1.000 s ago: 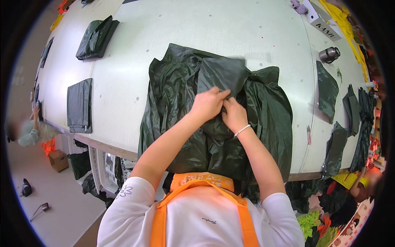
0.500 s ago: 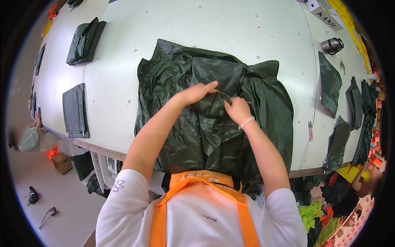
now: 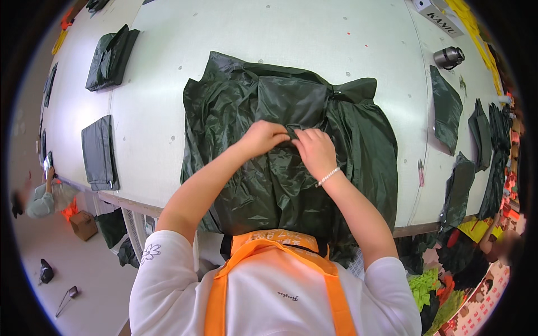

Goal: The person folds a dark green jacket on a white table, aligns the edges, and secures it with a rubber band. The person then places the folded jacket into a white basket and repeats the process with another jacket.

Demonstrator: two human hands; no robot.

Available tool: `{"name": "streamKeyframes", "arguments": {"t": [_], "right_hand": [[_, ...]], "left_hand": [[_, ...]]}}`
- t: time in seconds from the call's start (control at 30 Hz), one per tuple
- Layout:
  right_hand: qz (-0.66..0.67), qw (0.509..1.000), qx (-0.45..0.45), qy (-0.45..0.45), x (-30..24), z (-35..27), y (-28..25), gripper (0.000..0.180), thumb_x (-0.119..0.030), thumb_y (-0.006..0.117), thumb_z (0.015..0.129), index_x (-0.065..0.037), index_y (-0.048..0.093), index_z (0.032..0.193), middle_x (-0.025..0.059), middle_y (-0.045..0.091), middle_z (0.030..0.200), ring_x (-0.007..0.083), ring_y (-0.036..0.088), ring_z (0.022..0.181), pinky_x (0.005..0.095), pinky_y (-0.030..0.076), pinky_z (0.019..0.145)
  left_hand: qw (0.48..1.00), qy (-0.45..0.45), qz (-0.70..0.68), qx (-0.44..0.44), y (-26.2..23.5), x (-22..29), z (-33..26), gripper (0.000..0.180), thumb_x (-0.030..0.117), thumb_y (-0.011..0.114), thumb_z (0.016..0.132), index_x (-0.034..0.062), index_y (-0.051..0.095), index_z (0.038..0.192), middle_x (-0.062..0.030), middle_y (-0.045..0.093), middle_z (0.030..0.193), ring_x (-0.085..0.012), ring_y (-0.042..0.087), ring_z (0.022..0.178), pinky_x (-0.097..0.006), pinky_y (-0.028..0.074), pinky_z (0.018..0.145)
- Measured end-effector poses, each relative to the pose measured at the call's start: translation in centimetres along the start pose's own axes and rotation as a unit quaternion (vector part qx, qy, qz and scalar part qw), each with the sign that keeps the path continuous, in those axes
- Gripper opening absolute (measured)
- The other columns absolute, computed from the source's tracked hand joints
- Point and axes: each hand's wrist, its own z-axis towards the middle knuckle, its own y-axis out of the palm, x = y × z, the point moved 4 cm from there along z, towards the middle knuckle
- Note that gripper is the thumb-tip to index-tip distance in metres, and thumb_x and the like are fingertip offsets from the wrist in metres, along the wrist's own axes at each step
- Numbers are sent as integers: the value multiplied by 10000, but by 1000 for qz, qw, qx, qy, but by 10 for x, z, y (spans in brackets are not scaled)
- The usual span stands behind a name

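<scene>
Worn on the head, one wide fisheye camera looks down from close above the hands (image 3: 317, 150) and tabletop (image 3: 150, 84).

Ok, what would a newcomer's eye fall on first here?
First comes the shiny dark green cloth spread across the middle of the pale table, with the left hand and right hand pinching it near its centre. Then come the bright orange apron at the bottom middle and the grey flask toward the upper right.

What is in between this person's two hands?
In the head view, a small bunched bit of dark green fabric lies between left hand and right hand.
</scene>
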Motion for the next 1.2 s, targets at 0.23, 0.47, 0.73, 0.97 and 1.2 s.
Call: {"name": "streamKeyframes", "arguments": {"t": [0.23, 0.47, 0.73, 0.97, 1.2], "right_hand": [[-13, 979, -88, 181, 45, 38, 32, 233, -250, 468, 920, -42, 534, 838, 195, 629, 690, 381, 623, 667, 471, 489, 586], [-7, 997, 72, 30, 15, 48, -15, 135, -198, 608, 823, -68, 593, 851, 93, 611, 834, 281, 575, 832, 397, 449, 723], [6, 999, -24, 26, 24, 32, 8, 128, -174, 630, 789, -78, 633, 875, 78, 614, 762, 280, 578, 810, 382, 453, 730], [130, 970, -9, 205, 43, 49, 22, 130, -151, 646, 780, -54, 566, 750, 106, 599, 700, 311, 581, 747, 411, 455, 667], [60, 960, 123, 244, 82, 52, -28, 270, -35, 619, 771, -73, 583, 1035, 118, 558, 935, 323, 559, 892, 386, 473, 742]], "left_hand": [[941, 206, 229, 137, -7, 61, -10, 299, 164, 696, 710, 49, 594, 967, -90, 570, 976, -276, 538, 960, -368, 443, 835], [958, 124, 193, 175, 26, 26, -14, 360, 101, 663, 727, 26, 555, 1062, -102, 530, 1096, -277, 534, 978, -354, 471, 816], [998, -20, -54, 35, -7, -4, 26, 222, 111, 661, 742, 26, 626, 944, -119, 660, 812, -292, 631, 774, -385, 496, 698], [944, 153, 253, 145, 3, 32, 11, 366, 114, 677, 691, 25, 583, 1034, -83, 552, 1033, -261, 525, 984, -354, 437, 851], [930, 166, 276, 175, 12, 20, 11, 357, 95, 637, 737, 15, 582, 1080, -83, 562, 1044, -254, 532, 1008, -352, 454, 849]]}}
